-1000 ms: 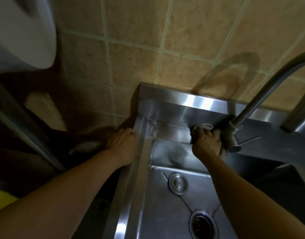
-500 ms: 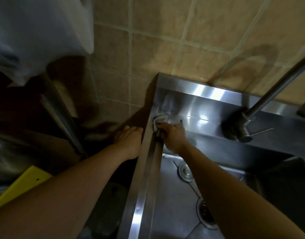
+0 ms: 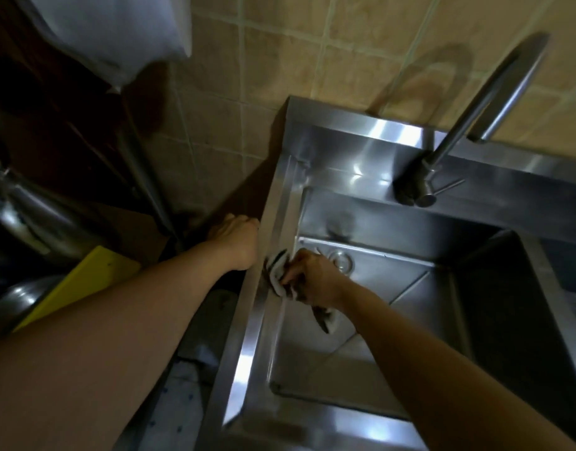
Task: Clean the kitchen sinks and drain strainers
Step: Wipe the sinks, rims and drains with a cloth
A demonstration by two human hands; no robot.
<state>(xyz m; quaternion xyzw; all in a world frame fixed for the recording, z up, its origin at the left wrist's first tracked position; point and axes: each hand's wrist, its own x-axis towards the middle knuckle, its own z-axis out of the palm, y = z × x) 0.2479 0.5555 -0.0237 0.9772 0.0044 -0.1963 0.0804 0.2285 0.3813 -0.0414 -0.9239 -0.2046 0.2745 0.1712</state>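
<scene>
While wiping, right hand [image 3: 316,281]: fingers curled round a striped cloth [image 3: 278,271], pressed on the sink's left rim.
Left hand [image 3: 238,239]: resting on the outer left edge; how its fingers lie cannot be told.
Sink [image 3: 247,320]: steel basin, right of centre.
Overflow cap [image 3: 340,259]: far wall, just beside the right hand.
Faucet [image 3: 475,115]: far right.

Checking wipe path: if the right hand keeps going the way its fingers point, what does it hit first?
Probably the sink's left rim: the right hand points left, pressing the cloth against it. Left hand lies just beyond.
</scene>
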